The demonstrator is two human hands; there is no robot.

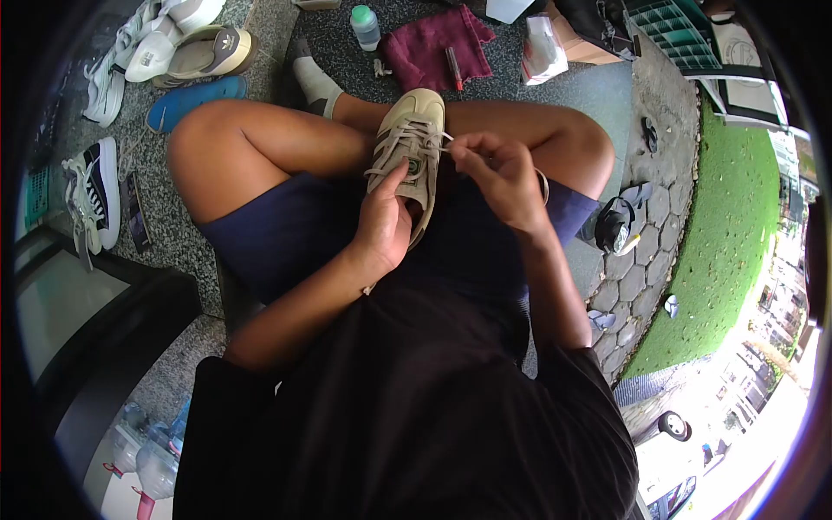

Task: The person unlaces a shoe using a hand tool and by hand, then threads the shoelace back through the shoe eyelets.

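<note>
A beige sneaker (pixel 407 108) with darker side stripes rests on my crossed legs, toe pointing away from me. My left hand (pixel 384 221) grips it near the ankle opening, thumb laid along the tongue and the other fingers hidden beneath or behind the shoe. Just right of the laces, my right hand (pixel 503 173) pinches a pale shoelace (pixel 447 141) that runs out from the upper eyelets. Laces still cross the front of the shoe.
Beyond my legs lie a maroon cloth (pixel 438 48), a red-and-dark pen (pixel 454 68) and a green-capped bottle (pixel 365 28). Several shoes, among them a dark sneaker (pixel 106 195), and a blue insole-shaped piece (pixel 195 101) are at left. Sandals (pixel 637 195) lie on stone paving at right.
</note>
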